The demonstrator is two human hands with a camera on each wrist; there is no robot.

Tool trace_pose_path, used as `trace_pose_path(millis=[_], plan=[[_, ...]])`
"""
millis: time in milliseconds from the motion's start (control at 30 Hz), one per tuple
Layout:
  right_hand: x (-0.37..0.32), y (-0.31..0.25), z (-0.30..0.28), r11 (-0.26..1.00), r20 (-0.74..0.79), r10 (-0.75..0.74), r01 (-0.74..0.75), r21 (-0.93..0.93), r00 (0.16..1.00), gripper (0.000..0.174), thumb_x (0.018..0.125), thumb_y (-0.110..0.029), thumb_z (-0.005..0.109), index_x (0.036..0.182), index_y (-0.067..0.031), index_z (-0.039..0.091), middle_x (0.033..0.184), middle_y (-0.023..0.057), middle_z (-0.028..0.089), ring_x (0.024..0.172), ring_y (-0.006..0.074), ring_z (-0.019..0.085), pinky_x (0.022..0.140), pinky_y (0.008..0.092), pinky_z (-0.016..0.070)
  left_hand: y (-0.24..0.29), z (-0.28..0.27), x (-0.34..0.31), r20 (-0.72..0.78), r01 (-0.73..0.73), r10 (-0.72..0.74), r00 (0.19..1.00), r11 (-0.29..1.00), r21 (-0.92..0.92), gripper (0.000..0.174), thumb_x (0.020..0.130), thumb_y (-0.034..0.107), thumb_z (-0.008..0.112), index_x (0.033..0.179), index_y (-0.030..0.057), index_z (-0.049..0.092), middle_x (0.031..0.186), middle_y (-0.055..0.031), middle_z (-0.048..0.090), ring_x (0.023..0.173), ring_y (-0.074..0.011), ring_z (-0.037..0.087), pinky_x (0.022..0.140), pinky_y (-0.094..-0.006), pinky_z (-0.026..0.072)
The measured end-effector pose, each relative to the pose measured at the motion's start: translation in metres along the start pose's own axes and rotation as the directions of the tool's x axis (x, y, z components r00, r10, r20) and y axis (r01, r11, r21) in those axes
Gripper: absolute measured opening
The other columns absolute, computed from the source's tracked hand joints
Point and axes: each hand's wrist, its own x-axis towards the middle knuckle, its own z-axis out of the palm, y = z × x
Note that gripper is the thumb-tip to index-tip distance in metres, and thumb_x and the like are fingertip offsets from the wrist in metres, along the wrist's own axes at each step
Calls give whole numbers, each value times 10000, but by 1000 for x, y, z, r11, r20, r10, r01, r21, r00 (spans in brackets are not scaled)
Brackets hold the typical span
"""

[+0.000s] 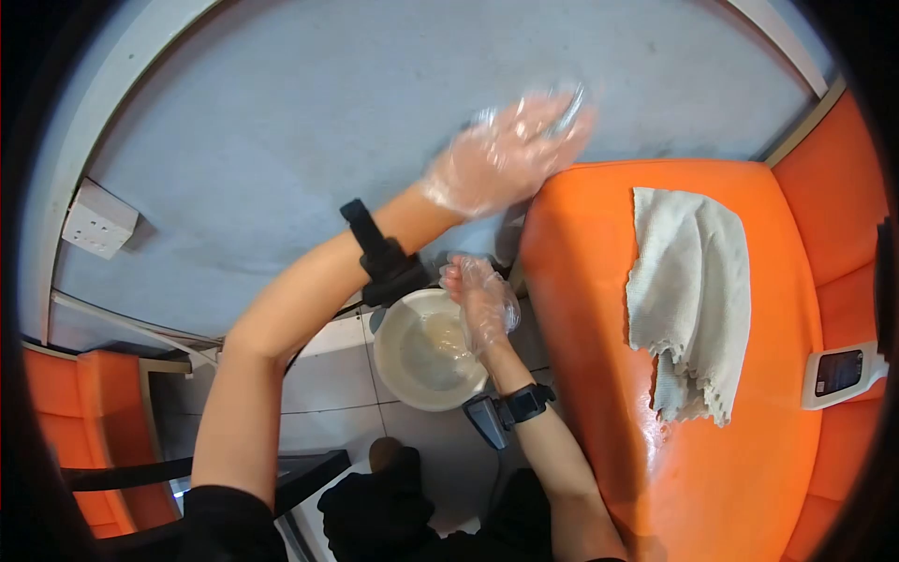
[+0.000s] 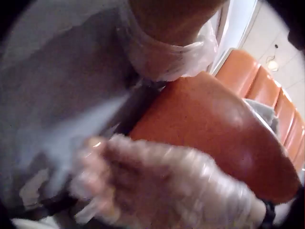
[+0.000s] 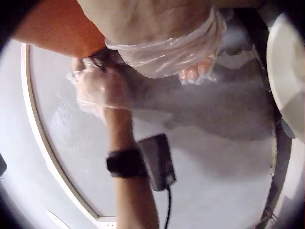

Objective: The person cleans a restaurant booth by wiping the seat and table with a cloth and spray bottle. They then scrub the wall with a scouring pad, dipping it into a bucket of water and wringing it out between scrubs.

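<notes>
My left hand (image 1: 515,150), in a clear plastic glove, reaches across in front of the blue-grey wall panel (image 1: 309,103). Its fingers are extended and blurred, close to the corner of the orange seat (image 1: 585,220). Lower down, my right hand (image 1: 482,300), also gloved, hangs over the edge of a white basin (image 1: 398,370) with water in it. The right fingers look loosely curled in the left wrist view, with nothing seen in them. A grey-white cloth (image 1: 693,290) with a ragged edge lies on the seat, apart from both hands.
A white socket box (image 1: 99,219) is fixed to the panel at the left. A handheld device with a screen (image 1: 838,375) sits by the right seat back. Another orange seat (image 1: 103,403) stands at the far left. The basin is on the tiled floor (image 1: 318,375).
</notes>
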Motion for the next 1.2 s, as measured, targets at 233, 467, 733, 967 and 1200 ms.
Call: trace_pose_path(millis=[233,467,733,967,1200], plan=[[-5,-9,-3,997,-9,-58,59,52,998,272,1034,-272,502,1120,-55,640,937,16,677,825,83,618,752,237,506,20,-2,-178,442,23,57,895,985,-173,555,884,209,591,1430,229,491,1444,20,476,1297,-194,483,1000,-318,486],[3,18,-4,999,-8,46,-46,27,999,270,1028,-243,499,1108,-26,638,918,42,681,785,90,609,711,233,500,-50,-66,-113,222,94,-106,969,994,62,562,877,112,566,1400,316,547,1558,43,384,1396,-278,402,1101,-413,411],[13,42,-36,985,-127,158,-148,91,979,228,1034,-226,494,1062,-66,654,871,-1,668,764,71,607,721,220,497,38,6,-235,501,41,58,864,982,-185,601,891,149,554,1477,219,440,1567,-27,354,1425,-174,350,1143,-337,362],[6,41,-39,983,-147,182,-185,-5,972,207,1034,-235,505,1007,-93,653,845,-20,659,726,52,586,688,202,476,56,16,-307,769,66,247,589,934,-351,552,916,158,522,1463,143,447,1596,-32,286,1446,-186,314,1132,-303,364],[12,52,-45,979,-140,203,-199,42,969,206,1033,-243,511,986,-99,651,828,-18,661,709,53,584,661,200,469,38,21,-140,222,69,-38,974,988,-136,590,867,156,562,1450,179,473,1538,41,394,1414,-190,371,1074,-325,436]])
